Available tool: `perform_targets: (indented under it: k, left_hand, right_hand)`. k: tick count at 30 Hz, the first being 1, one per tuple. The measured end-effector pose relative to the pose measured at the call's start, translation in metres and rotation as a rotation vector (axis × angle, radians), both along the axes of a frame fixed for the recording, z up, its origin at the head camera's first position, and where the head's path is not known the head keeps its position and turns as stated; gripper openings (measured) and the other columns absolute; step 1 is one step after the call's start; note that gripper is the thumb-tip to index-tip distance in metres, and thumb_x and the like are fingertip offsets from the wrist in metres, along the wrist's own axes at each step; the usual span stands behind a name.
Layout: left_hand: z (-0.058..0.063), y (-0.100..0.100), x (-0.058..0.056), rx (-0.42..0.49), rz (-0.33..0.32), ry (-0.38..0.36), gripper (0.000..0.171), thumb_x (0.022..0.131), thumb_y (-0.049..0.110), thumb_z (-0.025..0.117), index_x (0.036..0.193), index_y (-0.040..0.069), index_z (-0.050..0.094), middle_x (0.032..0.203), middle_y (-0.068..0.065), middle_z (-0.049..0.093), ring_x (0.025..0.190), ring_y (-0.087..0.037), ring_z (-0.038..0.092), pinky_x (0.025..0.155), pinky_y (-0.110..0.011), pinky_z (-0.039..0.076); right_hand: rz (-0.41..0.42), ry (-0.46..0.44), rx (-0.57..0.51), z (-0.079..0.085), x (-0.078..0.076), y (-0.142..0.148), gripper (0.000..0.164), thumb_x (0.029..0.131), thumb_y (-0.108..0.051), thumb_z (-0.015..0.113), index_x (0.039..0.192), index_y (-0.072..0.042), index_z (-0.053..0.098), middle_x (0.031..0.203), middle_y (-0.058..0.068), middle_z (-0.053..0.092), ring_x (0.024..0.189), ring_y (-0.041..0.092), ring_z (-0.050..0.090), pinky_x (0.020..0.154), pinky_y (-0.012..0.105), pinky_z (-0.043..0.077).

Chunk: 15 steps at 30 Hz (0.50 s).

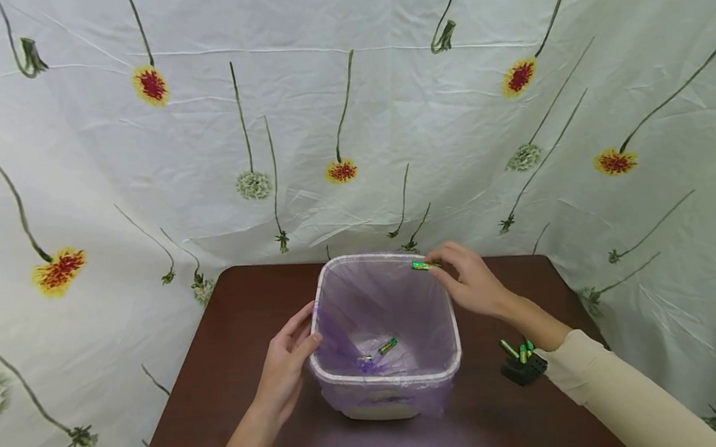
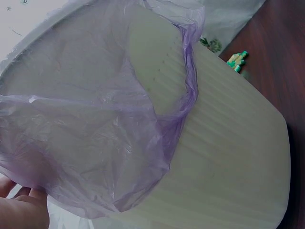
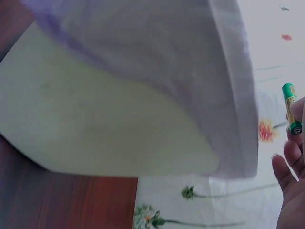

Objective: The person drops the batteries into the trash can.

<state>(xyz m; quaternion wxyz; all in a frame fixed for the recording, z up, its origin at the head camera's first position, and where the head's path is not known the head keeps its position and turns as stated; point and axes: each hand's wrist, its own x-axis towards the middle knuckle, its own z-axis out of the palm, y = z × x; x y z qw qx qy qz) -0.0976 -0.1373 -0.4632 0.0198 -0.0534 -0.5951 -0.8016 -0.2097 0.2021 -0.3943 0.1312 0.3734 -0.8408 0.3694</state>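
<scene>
Two hands work around a pale bin (image 1: 389, 411) on a dark brown tabletop (image 1: 262, 291). On the left side, the left hand (image 1: 286, 358) holds the bin by its rim, thumb laid over the edge and fingers against the outer wall, with the purple liner (image 1: 375, 304) between. Over the far right part of the opening, the right hand (image 1: 472, 281) pinches a green-and-gold battery (image 1: 419, 265) between thumb and fingers; the right wrist view shows it apart from the rim, the other fingers loosely bent.

Thin and see-through, the liner covers the inside and folds over the rim, hanging down the outside in uneven folds that leave the lower wall bare. At the bottom of the bin lies another battery (image 1: 387, 347), tilted up toward the right; to its left, a small shiny item, partly veiled by bunched film, is too indistinct to name.

Right of the bin, near the right forearm, sits a black holder (image 1: 523, 372) with several green batteries (image 1: 523, 354) at its far side; whether they stand inside or lean on it cannot be told. White cloth (image 1: 303, 124) printed with flowers hangs beyond the tabletop.
</scene>
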Motion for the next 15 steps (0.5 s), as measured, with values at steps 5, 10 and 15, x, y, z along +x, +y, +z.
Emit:
perform_targets:
  k: [5,10,15]
  left_hand:
    - [0.0,0.0,-0.001,0.004,-0.002,0.006,0.061,0.098,-0.004,0.06,0.155,-0.006,0.039,0.159,-0.022,0.038,0.146,-0.027,0.037,0.107,-0.024,0.043]
    - [-0.002,0.0,0.0,0.003,0.0,0.007,0.061,0.098,-0.004,0.06,0.155,-0.007,0.038,0.159,-0.023,0.037,0.147,-0.027,0.036,0.107,-0.024,0.042]
    - [-0.002,0.0,0.0,-0.001,-0.005,0.009,0.061,0.098,-0.004,0.06,0.155,-0.007,0.038,0.159,-0.023,0.037,0.146,-0.025,0.038,0.107,-0.024,0.042]
  right_hand:
    - [0.04,0.014,0.013,0.006,-0.004,-0.015,0.016,0.1,-0.004,0.067,0.115,-0.004,0.072,0.106,0.003,0.065,0.09,0.017,0.058,0.071,0.04,0.051]
    - [0.104,0.049,0.024,0.008,-0.009,-0.028,0.015,0.099,-0.001,0.067,0.114,-0.004,0.071,0.107,0.004,0.065,0.095,0.019,0.062,0.081,0.039,0.055]
    - [0.135,0.07,0.048,0.012,-0.014,-0.039,0.02,0.101,-0.005,0.066,0.119,-0.002,0.07,0.11,0.007,0.064,0.095,0.02,0.06,0.08,0.039,0.055]
